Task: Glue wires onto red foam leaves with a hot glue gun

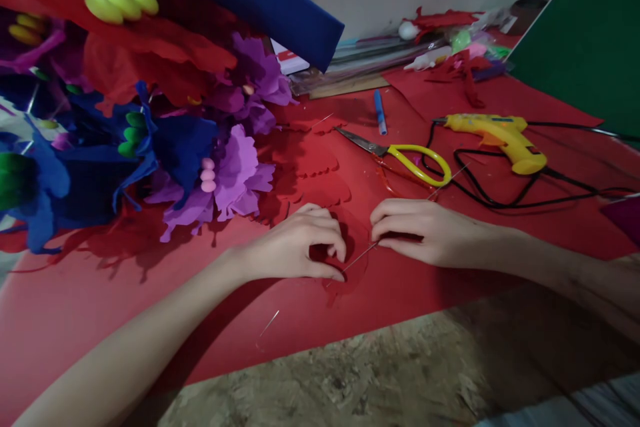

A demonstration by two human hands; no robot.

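A thin wire [361, 255] runs slantwise over a red cut petal [356, 230] on the red sheet [200, 340]. My right hand [425, 230] pinches this wire between thumb and fingertips, and its far end [459, 171] sticks out beyond the hand. My left hand [305, 243] rests at the petal's left side, fingers curved and thumb apart from them. The left thumb tip lies by the wire's near end; whether it touches is unclear. More red petals with scalloped edges [320, 163] lie just behind my hands. Another short wire [270, 322] is near the front edge.
Big red, blue and purple flowers [240, 173] crowd the left side. Yellow-handled scissors [420, 165], a blue pen [381, 112] and a yellow glue gun [500, 133] with a looped black cord lie beyond my right hand. A green board [590, 40] leans at right.
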